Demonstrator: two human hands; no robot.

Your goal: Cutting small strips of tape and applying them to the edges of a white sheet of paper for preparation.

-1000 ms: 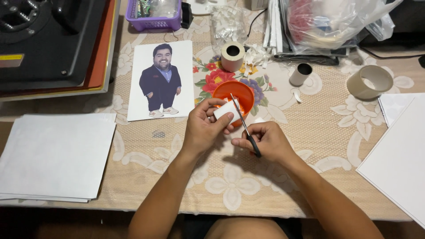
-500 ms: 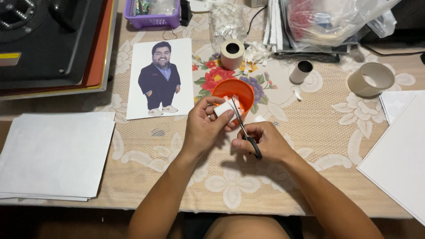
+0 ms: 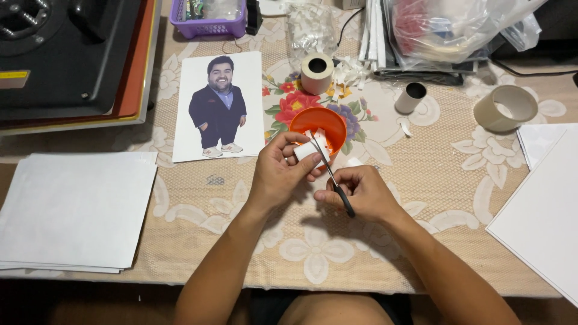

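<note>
Near the middle of the frame the left hand (image 3: 280, 174) pinches a small white piece (image 3: 308, 149) between thumb and fingertips, holding it right over the orange bowl (image 3: 318, 125), probably so that trimmings fall into the bowl rather than onto the lace tablecloth (image 3: 421, 180). The right hand (image 3: 361, 192) grips small scissors (image 3: 332, 177) by their black handles, fingers curled tight around them, with the blades slanting up and left to meet the white piece; whether the blades are parted or closed is too fine to tell. Both hands work close together just below the bowl, which keeps the cut steady. A printed cutout figure (image 3: 220, 105) lies flat to the upper left of the hands, a stack of white sheets (image 3: 72, 207) sits at the left edge, and more sheets (image 3: 542, 204) lie at the right. Tape rolls (image 3: 317, 72) and a wider beige ring (image 3: 506, 108) sit along the upper part, beside a purple basket (image 3: 208, 21) and a plastic bag (image 3: 445, 27). Compared with half a second ago, the hands sit in nearly the same place; the left thumb has shifted slightly over the piece and the scissors seem a touch lower against it, while everything on the table is unchanged.
</note>
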